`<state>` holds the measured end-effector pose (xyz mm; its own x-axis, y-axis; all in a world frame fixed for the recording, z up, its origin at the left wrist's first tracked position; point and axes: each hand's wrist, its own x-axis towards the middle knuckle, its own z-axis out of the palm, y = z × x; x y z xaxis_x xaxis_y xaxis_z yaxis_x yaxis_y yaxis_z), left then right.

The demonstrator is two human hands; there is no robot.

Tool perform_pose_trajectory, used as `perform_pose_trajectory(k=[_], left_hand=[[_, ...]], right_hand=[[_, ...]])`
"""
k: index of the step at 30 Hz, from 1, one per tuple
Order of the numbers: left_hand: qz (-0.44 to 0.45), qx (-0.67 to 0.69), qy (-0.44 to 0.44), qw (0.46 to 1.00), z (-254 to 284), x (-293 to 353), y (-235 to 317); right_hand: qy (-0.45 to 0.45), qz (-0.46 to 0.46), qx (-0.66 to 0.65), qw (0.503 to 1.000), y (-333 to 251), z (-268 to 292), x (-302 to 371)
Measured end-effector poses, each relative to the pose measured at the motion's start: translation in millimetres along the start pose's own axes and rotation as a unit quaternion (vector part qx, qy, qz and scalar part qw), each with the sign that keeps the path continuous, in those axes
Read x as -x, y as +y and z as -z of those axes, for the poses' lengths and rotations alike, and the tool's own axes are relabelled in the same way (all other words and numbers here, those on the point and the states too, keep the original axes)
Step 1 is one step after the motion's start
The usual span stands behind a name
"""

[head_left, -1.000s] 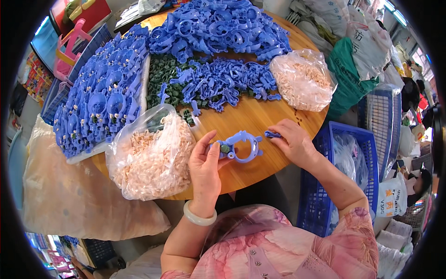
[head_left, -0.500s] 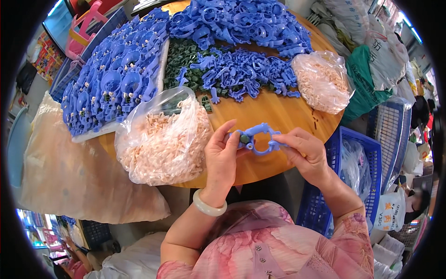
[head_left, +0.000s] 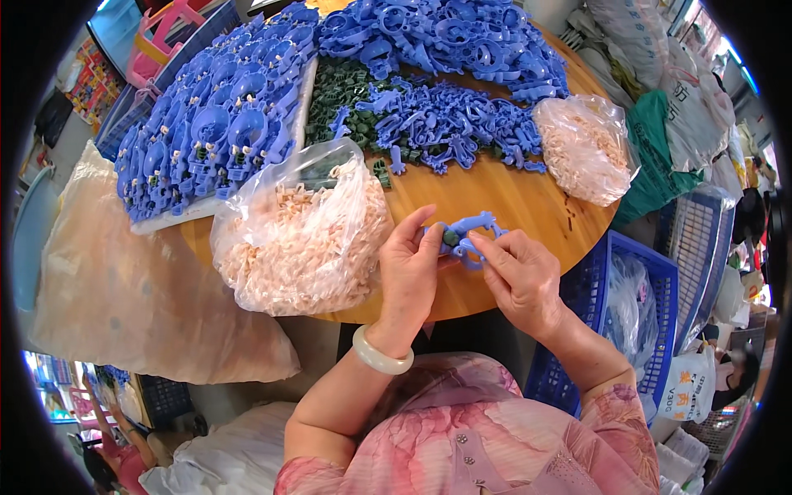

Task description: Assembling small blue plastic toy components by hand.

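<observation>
Over the front of the round wooden table, my left hand pinches one end of a blue plastic ring-shaped part. A dark green piece sits in that part beside my left fingertips. My right hand is closed, its thumb and fingertips pinching at the ring's near side. Whether a separate small piece lies between those fingers, I cannot tell. Left of my left hand stands an open clear bag of small pale pink pieces.
Beyond lie small blue parts, dark green pieces and a heap of larger blue parts. Rows of blue assemblies cover a white board at left. A second pink-piece bag and a blue crate are at right.
My right hand has shifted left along the ring, closer to my left hand. My left hand has moved slightly right, and the ring has turned a little.
</observation>
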<state>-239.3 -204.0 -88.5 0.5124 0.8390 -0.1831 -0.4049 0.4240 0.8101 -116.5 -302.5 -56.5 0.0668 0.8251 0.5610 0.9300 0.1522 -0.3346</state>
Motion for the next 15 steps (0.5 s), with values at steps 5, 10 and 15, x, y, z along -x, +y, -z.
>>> perform_pose_trajectory(k=[5, 10, 15], left_hand=[[0.002, -0.001, 0.006, 1.000, -2.4, 0.7, 2.0], [-0.003, -0.026, -0.001, 1.000, 1.6, -2.0, -2.2], [-0.014, -0.040, 0.000, 0.999, 2.0, -3.4, -4.9]], right_hand=[[0.001, 0.039, 0.037, 0.999, 0.2, -1.3, 1.0], [-0.003, 0.088, 0.091, 0.992, -0.6, 0.0, 3.2], [-0.021, 0.110, 0.111, 0.987, 2.5, 1.5, 7.2]])
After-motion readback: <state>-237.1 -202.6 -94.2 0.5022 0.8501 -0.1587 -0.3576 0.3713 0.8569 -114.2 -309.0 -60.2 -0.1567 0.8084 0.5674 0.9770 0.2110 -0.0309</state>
